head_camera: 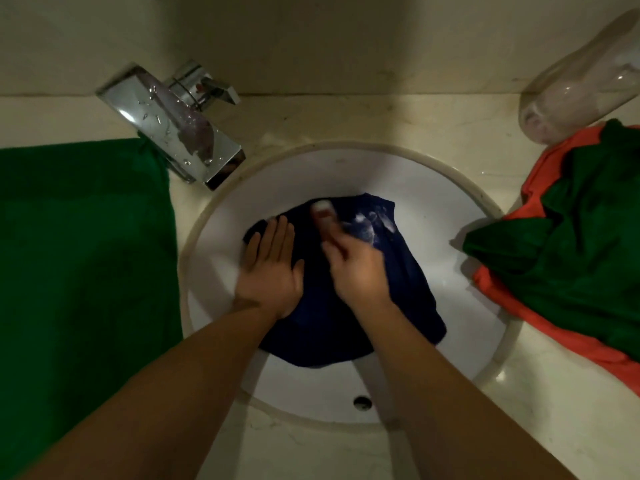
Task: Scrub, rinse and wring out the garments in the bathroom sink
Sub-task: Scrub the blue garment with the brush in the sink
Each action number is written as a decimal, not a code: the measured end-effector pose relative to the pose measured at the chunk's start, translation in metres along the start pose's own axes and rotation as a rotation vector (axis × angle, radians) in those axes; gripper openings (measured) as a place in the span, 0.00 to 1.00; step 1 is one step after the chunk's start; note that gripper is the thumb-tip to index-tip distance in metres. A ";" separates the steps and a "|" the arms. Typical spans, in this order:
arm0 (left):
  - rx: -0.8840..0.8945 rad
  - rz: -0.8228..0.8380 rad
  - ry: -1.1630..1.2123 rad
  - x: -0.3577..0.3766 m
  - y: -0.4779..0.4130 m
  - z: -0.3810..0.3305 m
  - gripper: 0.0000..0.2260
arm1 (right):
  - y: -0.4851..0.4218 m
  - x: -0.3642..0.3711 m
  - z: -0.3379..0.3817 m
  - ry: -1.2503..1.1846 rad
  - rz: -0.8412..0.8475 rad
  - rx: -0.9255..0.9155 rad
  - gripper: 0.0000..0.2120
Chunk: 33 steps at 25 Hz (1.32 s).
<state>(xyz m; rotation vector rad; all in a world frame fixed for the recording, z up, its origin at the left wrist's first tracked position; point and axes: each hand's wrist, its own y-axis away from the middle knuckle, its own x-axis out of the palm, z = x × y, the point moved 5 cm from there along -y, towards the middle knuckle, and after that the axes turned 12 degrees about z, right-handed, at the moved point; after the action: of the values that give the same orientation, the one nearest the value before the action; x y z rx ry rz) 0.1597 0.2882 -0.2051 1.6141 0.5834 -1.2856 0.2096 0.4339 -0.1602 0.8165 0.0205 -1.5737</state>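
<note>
From my remote seat, nearest at 6 o'clock I see a small dark overflow hole [362,402] in the smooth glazed wall of the round white ceramic sink [433,202]. Both bare forearms reach in over that edge.

A wet, rumpled navy blue garment [346,334] lies heaped in the middle of the bowl, its cloth soft and creased. My view of the left hand [273,268] shows it flat on the garment's 9 o'clock side, fingers straight and close together, pressing down. The right hand [356,268] has its fingers curled round a small whitish object [323,211], held against the cloth towards 12 o'clock. It is blurred, and I cannot tell what it is. Pale soapy streaks [374,223] mark the fabric just beside it, at 1 o'clock.

On the glossy cream stone countertop [346,116], a flat, matte green cloth [83,254] is spread at 9 o'clock. At 3 o'clock a crumpled dark green garment [588,237] lies on top of a bright orange garment [512,303], their edges hanging over the sink's rim.

Farther off, at 10 o'clock, stands a squared chrome tap [173,126], mirror-bright and beaded with water drops. At 2 o'clock a clear plastic bottle [581,81] lies tilted, its base touching the clothing pile.
</note>
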 end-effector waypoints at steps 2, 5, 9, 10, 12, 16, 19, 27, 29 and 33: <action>-0.007 0.003 -0.016 0.001 0.000 0.002 0.31 | -0.001 0.009 -0.004 0.085 0.109 -0.056 0.23; 0.006 0.030 0.016 0.003 0.000 0.004 0.32 | 0.004 -0.062 -0.054 0.118 -0.119 0.260 0.19; 0.004 -0.007 0.001 0.002 0.002 0.002 0.32 | 0.007 -0.048 -0.028 0.060 -0.178 0.223 0.18; -0.005 -0.011 -0.007 0.002 0.001 0.003 0.32 | 0.004 -0.021 -0.007 0.078 -0.095 0.063 0.18; -0.014 -0.015 -0.013 0.002 0.000 0.003 0.32 | 0.004 0.014 -0.003 0.135 0.095 -0.086 0.20; 0.000 0.010 0.012 0.004 -0.002 0.004 0.32 | 0.013 -0.075 -0.065 0.098 -0.150 0.341 0.18; -0.009 0.010 -0.002 0.003 -0.001 0.003 0.32 | 0.010 -0.054 -0.040 0.075 -0.191 0.290 0.17; -0.025 -0.008 -0.012 0.001 0.000 0.003 0.31 | 0.013 -0.085 -0.063 0.125 -0.162 0.371 0.18; -0.015 0.004 -0.004 0.000 0.000 0.001 0.31 | 0.011 -0.077 -0.047 0.123 -0.184 0.311 0.18; 0.004 0.013 -0.003 0.003 -0.001 0.002 0.32 | -0.018 0.010 -0.002 0.232 0.057 -0.126 0.23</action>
<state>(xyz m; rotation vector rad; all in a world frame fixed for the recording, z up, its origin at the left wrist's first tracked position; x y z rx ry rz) 0.1591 0.2866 -0.2084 1.6165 0.5676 -1.2805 0.1952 0.4302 -0.1747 0.8881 0.2596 -1.4032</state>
